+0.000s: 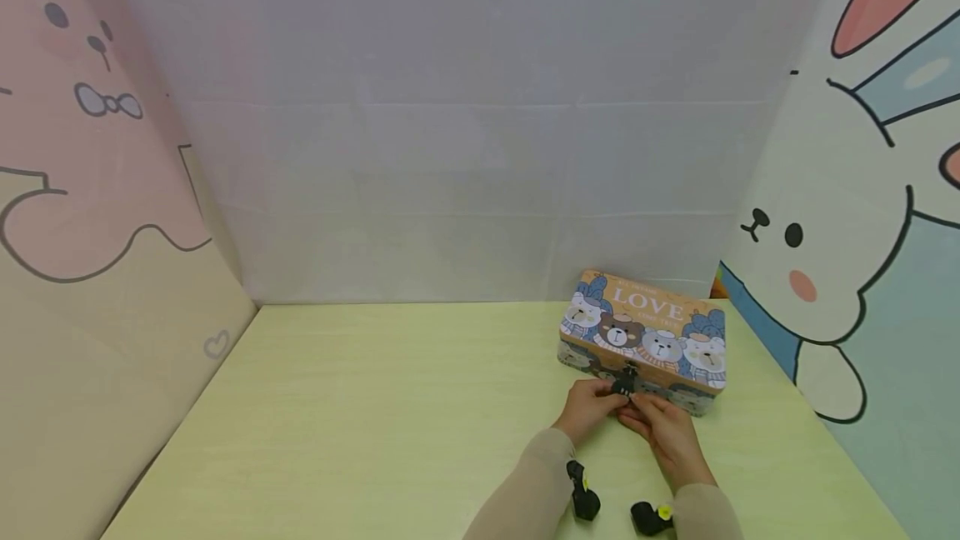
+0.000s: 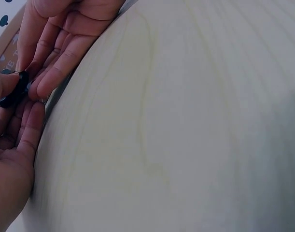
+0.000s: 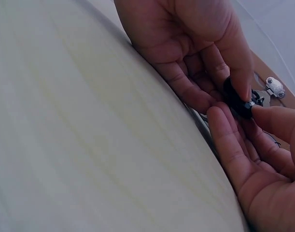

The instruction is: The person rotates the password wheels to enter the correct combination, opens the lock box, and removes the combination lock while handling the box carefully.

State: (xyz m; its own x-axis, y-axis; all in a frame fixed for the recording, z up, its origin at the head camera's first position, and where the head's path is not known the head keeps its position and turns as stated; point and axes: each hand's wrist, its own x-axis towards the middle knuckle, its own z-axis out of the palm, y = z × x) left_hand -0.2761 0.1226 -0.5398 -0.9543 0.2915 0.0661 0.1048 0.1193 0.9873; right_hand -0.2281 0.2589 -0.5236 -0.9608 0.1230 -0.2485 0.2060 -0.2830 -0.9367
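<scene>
A rectangular tin box (image 1: 645,323) with cartoon bears and the word LOVE on its lid stands at the right rear of the table, lid down. At its front hangs a small black padlock (image 3: 234,99) by a silver latch (image 3: 274,87). My left hand (image 1: 585,408) pinches the padlock from the left, thumb against its body. From the other side my right hand (image 1: 670,433) pinches it too, thumb tip at its edge. The fingers of both hands meet beneath it. Fingers partly cover the padlock's face and shackle.
A pale yellow-green table (image 1: 337,423) lies under the box and hands. Behind it hangs a white cloth (image 1: 465,123); printed cartoon panels flank both sides. Black wrist cameras (image 1: 583,498) sit at both wrists.
</scene>
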